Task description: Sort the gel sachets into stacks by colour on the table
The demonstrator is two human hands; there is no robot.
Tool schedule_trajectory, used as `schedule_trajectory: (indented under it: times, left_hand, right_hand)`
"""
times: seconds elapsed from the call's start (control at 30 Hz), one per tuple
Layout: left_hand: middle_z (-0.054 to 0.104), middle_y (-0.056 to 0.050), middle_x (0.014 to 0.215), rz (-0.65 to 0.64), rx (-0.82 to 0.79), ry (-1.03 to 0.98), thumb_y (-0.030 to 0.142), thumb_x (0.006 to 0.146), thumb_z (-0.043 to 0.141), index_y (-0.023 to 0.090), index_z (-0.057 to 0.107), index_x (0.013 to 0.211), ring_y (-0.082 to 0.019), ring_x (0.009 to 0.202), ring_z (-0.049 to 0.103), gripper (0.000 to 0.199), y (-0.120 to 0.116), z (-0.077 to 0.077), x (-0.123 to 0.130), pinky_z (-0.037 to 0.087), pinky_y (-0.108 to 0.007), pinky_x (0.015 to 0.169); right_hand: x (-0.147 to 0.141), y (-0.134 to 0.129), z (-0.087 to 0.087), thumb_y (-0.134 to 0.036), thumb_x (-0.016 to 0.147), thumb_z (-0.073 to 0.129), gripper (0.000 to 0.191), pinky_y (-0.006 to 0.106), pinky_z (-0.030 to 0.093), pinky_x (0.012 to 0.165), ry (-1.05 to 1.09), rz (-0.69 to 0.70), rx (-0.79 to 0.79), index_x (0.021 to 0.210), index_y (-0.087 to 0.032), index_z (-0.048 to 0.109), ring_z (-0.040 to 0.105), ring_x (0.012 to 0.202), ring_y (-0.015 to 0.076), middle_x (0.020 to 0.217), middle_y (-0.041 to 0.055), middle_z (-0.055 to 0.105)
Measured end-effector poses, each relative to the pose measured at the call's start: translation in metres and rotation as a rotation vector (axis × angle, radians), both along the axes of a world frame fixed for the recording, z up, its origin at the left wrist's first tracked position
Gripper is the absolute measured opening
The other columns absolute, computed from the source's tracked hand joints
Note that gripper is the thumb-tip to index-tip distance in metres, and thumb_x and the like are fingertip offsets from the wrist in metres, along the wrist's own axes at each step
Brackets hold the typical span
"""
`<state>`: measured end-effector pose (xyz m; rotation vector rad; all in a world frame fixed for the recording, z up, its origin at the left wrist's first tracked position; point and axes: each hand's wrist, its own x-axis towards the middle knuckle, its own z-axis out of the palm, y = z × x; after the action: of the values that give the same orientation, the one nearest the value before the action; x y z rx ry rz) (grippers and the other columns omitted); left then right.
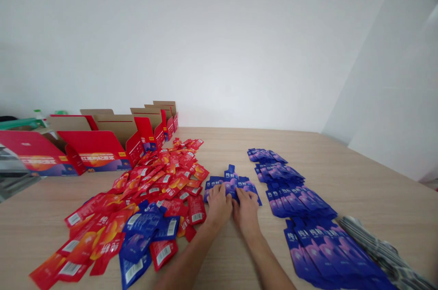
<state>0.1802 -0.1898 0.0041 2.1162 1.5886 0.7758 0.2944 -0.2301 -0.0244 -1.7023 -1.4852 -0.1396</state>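
Nearest, rows of overlapping blue-purple pouches lie to the right, loose red and blue pouches to the left. Between them, the left hand and right hand rest bent fingers on a small purple pouch fan; whether they pinch it, I cannot tell. Light, even pressure from both sides should keep it aligned. Beyond, at left, stand open red cartons.

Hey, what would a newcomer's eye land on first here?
Probably the bright, messy heap of red packets on the left, with open red boxes behind it. Next come four blue packet piles along the right. Between them, the left hand and right hand touch some blue packets.
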Motion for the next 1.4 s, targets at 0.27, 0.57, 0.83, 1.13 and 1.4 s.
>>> schedule_trajectory:
  times: [0.27,0.57,0.83,1.13,1.4]
  left_hand:
    - [0.040,-0.014,0.151,-0.083,0.034,0.188,0.025,0.088,0.047,0.017,0.051,0.136,-0.031,0.140,0.030,0.049,-0.003,-0.015,0.016,0.029,-0.046,0.110]
    - [0.040,-0.016,0.152,-0.079,0.142,0.320,0.026,0.091,0.046,0.015,0.054,0.135,-0.033,0.143,0.026,0.046,-0.004,-0.030,0.019,0.026,-0.052,0.111]
    - [0.043,-0.016,0.150,-0.027,0.166,0.332,0.025,0.092,0.044,0.013,0.056,0.134,-0.034,0.141,0.029,0.046,-0.012,-0.014,-0.005,0.024,-0.052,0.113]
    - [0.057,-0.018,0.131,0.149,0.177,0.406,0.010,0.088,0.040,0.015,0.063,0.123,-0.032,0.123,0.046,0.042,-0.029,0.008,-0.078,0.035,-0.045,0.101]
    - [0.061,-0.015,0.118,0.224,0.090,0.503,0.010,0.069,0.061,0.015,0.064,0.115,-0.031,0.113,0.050,0.046,-0.039,0.006,-0.127,0.037,-0.040,0.092]
  right_hand:
    - [0.015,0.004,-0.013,-0.017,0.081,0.057,0.040,0.047,0.038,0.085,-0.037,-0.124,-0.077,0.118,-0.026,0.068,0.047,0.111,0.0365,0.122,0.0133,0.066]
    - [0.012,0.002,-0.018,-0.015,0.077,0.058,0.040,0.058,0.033,0.092,-0.075,-0.135,-0.127,0.115,-0.026,0.068,0.039,0.124,0.0424,0.131,0.0144,0.060]
    - [-0.005,0.003,-0.013,-0.012,0.078,0.055,0.042,0.053,0.037,0.094,-0.080,-0.058,-0.026,0.115,-0.026,0.069,0.043,0.121,0.0378,0.126,0.0109,0.063]
    - [-0.067,-0.012,-0.004,-0.008,0.082,0.047,0.038,0.044,0.039,0.099,-0.097,0.302,0.007,0.109,-0.019,0.071,0.050,0.115,0.0273,0.120,0.0105,0.065]
    - [-0.074,-0.015,-0.004,-0.012,0.089,0.043,0.035,0.043,0.041,0.097,-0.043,0.413,0.019,0.109,-0.021,0.071,0.051,0.110,0.0245,0.117,0.0098,0.067]
